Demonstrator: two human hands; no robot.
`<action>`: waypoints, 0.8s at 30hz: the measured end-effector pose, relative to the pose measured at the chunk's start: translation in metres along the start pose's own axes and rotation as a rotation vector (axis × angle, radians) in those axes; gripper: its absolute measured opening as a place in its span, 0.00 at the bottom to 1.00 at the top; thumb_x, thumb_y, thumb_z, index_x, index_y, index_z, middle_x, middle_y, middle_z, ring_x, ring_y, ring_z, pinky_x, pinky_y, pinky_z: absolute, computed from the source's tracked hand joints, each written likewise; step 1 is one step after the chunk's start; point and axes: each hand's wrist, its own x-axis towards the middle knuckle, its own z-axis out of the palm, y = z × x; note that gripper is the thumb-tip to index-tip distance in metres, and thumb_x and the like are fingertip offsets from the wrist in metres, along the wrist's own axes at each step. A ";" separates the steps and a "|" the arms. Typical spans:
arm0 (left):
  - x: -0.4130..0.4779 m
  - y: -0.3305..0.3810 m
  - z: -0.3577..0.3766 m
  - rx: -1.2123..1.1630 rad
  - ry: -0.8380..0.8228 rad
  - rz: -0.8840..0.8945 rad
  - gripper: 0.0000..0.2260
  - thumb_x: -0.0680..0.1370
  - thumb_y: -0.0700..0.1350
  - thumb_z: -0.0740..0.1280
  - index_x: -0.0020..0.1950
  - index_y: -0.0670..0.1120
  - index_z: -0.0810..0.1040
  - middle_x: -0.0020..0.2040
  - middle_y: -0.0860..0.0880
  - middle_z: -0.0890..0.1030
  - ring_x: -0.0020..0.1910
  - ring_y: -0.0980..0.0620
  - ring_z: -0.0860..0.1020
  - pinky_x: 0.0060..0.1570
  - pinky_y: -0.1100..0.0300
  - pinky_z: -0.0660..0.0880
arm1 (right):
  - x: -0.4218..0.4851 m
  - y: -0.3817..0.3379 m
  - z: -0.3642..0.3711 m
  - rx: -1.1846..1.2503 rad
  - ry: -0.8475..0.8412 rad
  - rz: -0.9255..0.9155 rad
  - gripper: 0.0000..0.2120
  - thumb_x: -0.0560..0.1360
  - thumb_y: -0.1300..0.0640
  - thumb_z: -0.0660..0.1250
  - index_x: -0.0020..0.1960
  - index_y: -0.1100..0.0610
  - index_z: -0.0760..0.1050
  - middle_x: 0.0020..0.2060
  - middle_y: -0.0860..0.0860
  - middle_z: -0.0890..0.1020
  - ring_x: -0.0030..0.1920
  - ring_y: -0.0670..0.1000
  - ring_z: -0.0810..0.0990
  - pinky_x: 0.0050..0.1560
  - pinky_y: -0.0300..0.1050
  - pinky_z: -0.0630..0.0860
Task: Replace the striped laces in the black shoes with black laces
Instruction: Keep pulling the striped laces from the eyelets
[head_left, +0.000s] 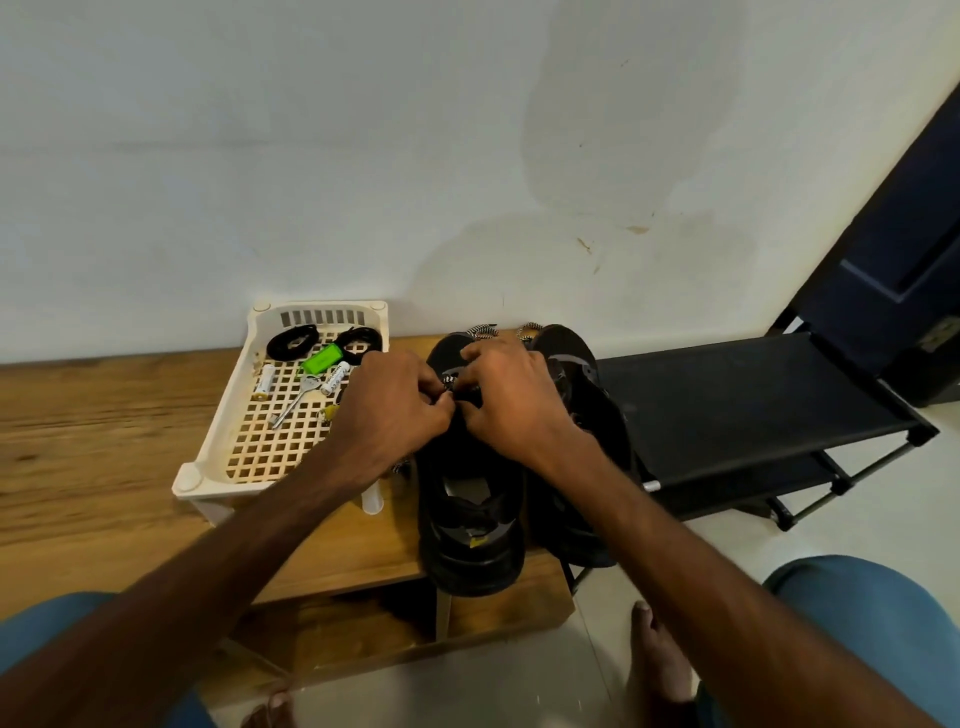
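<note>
Striped lace (450, 383) is pinched by left hand (395, 402) and right hand (511, 397) atop black shoe (470, 540).

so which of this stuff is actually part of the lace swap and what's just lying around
For the job:
- black shoes
- striped lace, pinched by the left hand and the right hand
- coiled black laces in the tray

Lying about:
- batteries
- key
- green plastic item
- black rack
</note>
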 end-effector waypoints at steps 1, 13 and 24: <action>0.000 -0.001 -0.001 -0.006 0.001 -0.008 0.08 0.74 0.49 0.74 0.51 0.49 0.88 0.39 0.52 0.86 0.35 0.57 0.81 0.42 0.57 0.81 | 0.002 -0.002 0.003 0.006 -0.006 0.019 0.11 0.77 0.54 0.71 0.58 0.54 0.85 0.64 0.53 0.80 0.70 0.55 0.71 0.68 0.56 0.69; -0.001 0.015 0.002 0.164 0.046 -0.049 0.09 0.75 0.51 0.72 0.51 0.50 0.87 0.44 0.50 0.85 0.45 0.49 0.83 0.48 0.52 0.82 | 0.000 -0.004 0.014 0.223 0.016 0.033 0.08 0.73 0.63 0.72 0.51 0.62 0.87 0.60 0.55 0.82 0.62 0.54 0.78 0.58 0.49 0.79; 0.000 0.010 -0.001 0.122 0.016 -0.061 0.07 0.74 0.49 0.74 0.50 0.50 0.87 0.44 0.50 0.85 0.44 0.50 0.83 0.48 0.50 0.82 | 0.001 0.015 -0.036 0.344 0.180 0.135 0.03 0.73 0.54 0.75 0.43 0.49 0.88 0.39 0.39 0.85 0.40 0.36 0.82 0.43 0.29 0.75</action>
